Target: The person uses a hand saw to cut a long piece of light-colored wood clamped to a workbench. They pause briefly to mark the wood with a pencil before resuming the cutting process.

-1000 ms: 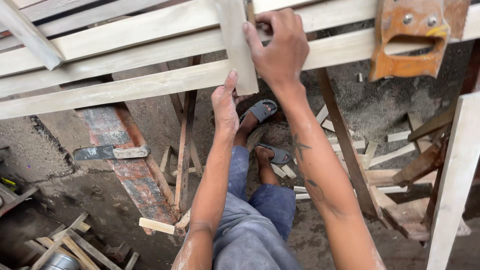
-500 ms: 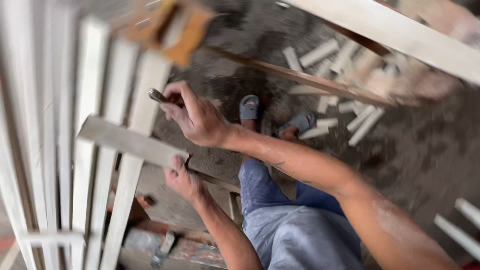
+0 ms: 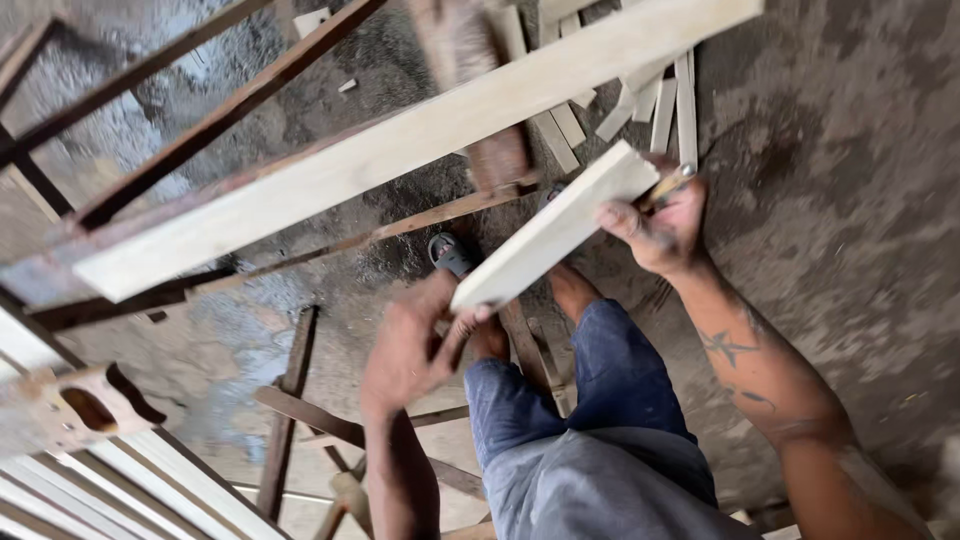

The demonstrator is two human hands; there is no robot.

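A short pale wooden board (image 3: pixel 548 232) is lifted between both hands, tilted up to the right. My left hand (image 3: pixel 412 340) grips its lower end. My right hand (image 3: pixel 662 222) holds its upper end and also pinches a small thin tool (image 3: pixel 668 186) against it; what kind of tool is unclear. Below are my legs in blue shorts (image 3: pixel 590 420) and a sandalled foot (image 3: pixel 448 254).
A long pale plank (image 3: pixel 380 150) crosses the view on rusty metal bars (image 3: pixel 210 120). A handsaw handle (image 3: pixel 75 405) rests on pale slats (image 3: pixel 120 480) at the lower left. Wood offcuts (image 3: pixel 640 100) litter the grey concrete floor.
The view has swung sharply. The short board, earlier lying across the slats, is now lifted free in both hands, away from the slatted frame.
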